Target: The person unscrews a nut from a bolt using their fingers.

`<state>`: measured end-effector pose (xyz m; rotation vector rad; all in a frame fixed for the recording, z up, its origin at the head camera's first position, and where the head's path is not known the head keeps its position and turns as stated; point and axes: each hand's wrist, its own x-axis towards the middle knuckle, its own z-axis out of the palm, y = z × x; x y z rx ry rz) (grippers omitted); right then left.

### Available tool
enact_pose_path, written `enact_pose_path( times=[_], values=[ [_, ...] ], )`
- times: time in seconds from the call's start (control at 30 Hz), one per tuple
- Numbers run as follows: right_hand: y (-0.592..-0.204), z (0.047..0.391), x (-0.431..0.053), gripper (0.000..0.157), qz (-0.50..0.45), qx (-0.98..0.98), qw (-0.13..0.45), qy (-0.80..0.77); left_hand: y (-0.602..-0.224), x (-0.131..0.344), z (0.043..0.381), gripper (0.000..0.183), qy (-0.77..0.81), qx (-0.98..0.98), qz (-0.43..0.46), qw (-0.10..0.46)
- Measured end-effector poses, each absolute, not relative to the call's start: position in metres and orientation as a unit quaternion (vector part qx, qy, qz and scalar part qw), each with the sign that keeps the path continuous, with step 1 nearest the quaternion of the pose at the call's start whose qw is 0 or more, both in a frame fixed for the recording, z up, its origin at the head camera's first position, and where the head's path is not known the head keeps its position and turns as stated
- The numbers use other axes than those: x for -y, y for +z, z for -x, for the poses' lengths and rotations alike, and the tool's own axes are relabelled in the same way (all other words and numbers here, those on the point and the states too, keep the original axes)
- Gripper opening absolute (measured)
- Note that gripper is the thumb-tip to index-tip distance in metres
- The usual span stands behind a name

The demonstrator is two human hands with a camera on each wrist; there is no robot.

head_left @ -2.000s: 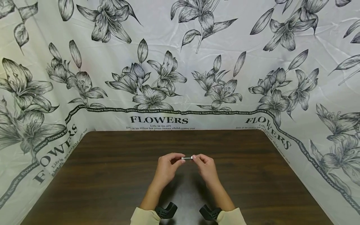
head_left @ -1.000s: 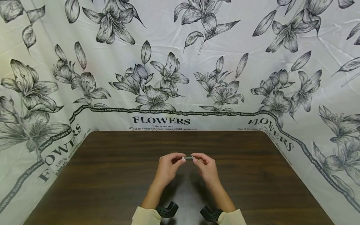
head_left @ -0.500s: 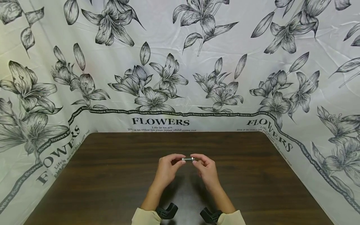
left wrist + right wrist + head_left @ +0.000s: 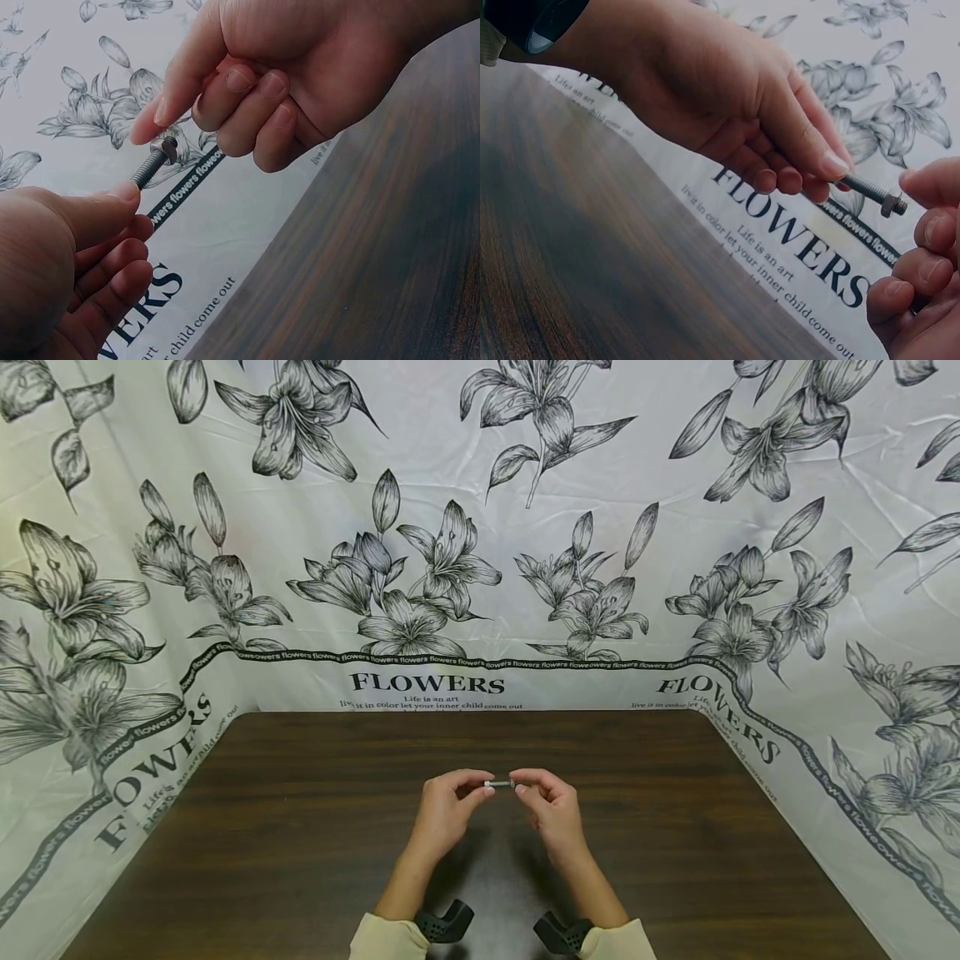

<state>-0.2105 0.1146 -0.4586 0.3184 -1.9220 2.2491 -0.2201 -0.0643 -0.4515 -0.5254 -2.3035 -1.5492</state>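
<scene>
A metal bolt (image 4: pixel 499 784) lies level between both hands in the head view. My left hand (image 4: pixel 442 814) pinches its head end with thumb and index finger, hiding the head in the wrist views. A hex nut (image 4: pixel 163 148) sits on the threads near the bolt's free end. At that nut are the thumb and index fingertip of my right hand (image 4: pixel 553 814), its other fingers curled in. From the right wrist view, the threaded shank (image 4: pixel 866 187) shows bare between the left fingertips and the nut (image 4: pixel 892 205).
Beneath the hands is a dark wood-grain table (image 4: pixel 315 827). White cloth (image 4: pixel 570 685) with printed lilies and "FLOWERS" lettering hangs behind it and along both sides. Black wrist mounts (image 4: pixel 446 922) sit at the cuffs of the cream sleeves (image 4: pixel 388 937).
The right thumb and index finger spread slightly around the nut, then drew closer again. My left hand keeps its pinch on the bolt, almost still. The head view shifted slightly.
</scene>
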Motion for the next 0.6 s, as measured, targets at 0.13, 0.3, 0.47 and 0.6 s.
enact_pose_path(
  times=[0.13,0.3,0.47,0.6],
  values=[
    [-0.458,0.211,-0.114,0.020,-0.096,0.647,0.078,0.753,-0.451,0.065,0.219,0.014,-0.540,0.806,0.184,0.158],
    [-0.448,0.205,-0.111,0.019,-0.069,0.670,0.066,0.736,-0.452,0.064,0.219,0.014,-0.541,0.806,0.187,0.154],
    [-0.440,0.200,-0.109,0.028,-0.050,0.696,0.054,0.714,-0.453,0.062,0.220,0.014,-0.540,0.805,0.193,0.150],
    [-0.440,0.200,-0.109,0.033,-0.047,0.696,0.037,0.715,-0.454,0.062,0.221,0.014,-0.537,0.807,0.195,0.152]
  ],
)
